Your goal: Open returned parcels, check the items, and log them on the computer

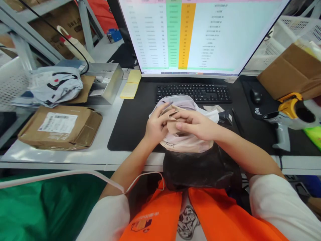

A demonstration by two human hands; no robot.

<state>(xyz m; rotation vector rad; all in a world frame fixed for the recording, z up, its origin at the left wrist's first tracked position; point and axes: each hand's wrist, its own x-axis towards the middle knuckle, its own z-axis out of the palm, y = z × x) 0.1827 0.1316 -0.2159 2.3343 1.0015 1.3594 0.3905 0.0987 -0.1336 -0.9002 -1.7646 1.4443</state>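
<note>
Your left grip and right grip clamp a crumpled beige paper-like sheet. It lies at the left grip's three o'clock.

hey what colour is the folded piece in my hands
The folded piece is tan, clearest in the head view.

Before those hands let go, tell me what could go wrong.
The crumpled beige material between the left hand and right hand might tear if tugged. The black bag hangs past the front edge of the desk, so it could slip down if released. The white cord crosses in front of the left forearm and may snag if that arm lifts.
</note>
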